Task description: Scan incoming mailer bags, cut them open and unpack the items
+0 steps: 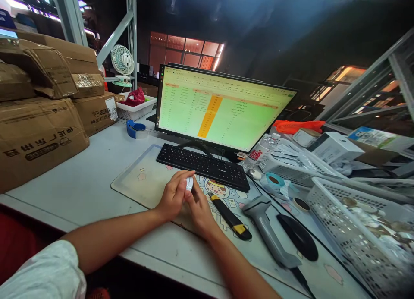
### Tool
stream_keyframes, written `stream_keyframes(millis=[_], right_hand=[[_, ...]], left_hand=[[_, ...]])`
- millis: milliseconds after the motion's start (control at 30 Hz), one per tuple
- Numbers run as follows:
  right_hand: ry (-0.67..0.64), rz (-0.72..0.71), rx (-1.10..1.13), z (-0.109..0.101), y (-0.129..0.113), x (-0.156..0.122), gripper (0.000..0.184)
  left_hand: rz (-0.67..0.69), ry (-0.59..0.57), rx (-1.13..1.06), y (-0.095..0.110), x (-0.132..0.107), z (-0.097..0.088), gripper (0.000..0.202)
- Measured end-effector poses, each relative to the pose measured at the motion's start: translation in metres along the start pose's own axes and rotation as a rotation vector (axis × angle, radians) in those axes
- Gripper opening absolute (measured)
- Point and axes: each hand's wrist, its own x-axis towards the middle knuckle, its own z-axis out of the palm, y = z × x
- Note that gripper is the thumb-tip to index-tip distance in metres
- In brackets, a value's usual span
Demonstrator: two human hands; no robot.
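The left hand and the right hand are pressed together, both curled around a small white rounded thing. They sit over a pale cartoon desk mat, near a black keyboard. A yellow and black box cutter lies just beside the right hand.

Print on the cardboard box and monitor is too blurred to read.

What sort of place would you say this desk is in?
Probably a warehouse packing station: taped cardboard boxes stacked on the table, a barcode scanner by the keyboard, a spreadsheet on the monitor, metal racking behind.
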Motion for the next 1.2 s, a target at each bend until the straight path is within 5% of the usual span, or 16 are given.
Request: stream_keyframes(millis=[133, 333, 500, 567, 700, 833, 1033, 1200], right_hand=[[-0.023, -0.166, -0.257, 0.001, -0.006, 0.0, 0.075], [-0.102, -0.339, -0.455, -0.01, -0.013, 0.0, 0.073], [-0.098, -0.425, -0.503, -0.021, -0.028, -0.001, 0.062], [-0.038, -0.324, -0.285, -0.029, -0.035, 0.003, 0.068], [0.031, -0.045, 0.225, -0.047, -0.041, 0.014, 0.07], [-0.013, 0.084, 0.294, -0.047, -0.03, 0.018, 0.067], [-0.06, 0.047, 0.155, -0.034, -0.008, 0.015, 0.06], [-0.051, 0.169, 0.269, -0.035, -0.014, 0.015, 0.063]], left_hand=[[-0.208, 0.104, -0.053, 0.002, 0.006, 0.003, 0.042], [-0.247, 0.114, -0.056, -0.003, 0.013, -0.004, 0.045], [-0.572, 0.2, -0.174, -0.024, 0.032, -0.024, 0.045], [-0.516, 0.161, -0.144, -0.025, 0.038, -0.032, 0.043], [-0.116, -0.051, 0.141, -0.01, 0.038, -0.037, 0.036], [0.124, -0.229, 0.425, -0.003, 0.03, -0.034, 0.028], [0.176, -0.443, 0.648, -0.014, 0.026, -0.035, 0.02], [0.195, -0.316, 0.632, -0.011, 0.028, -0.036, 0.014]])
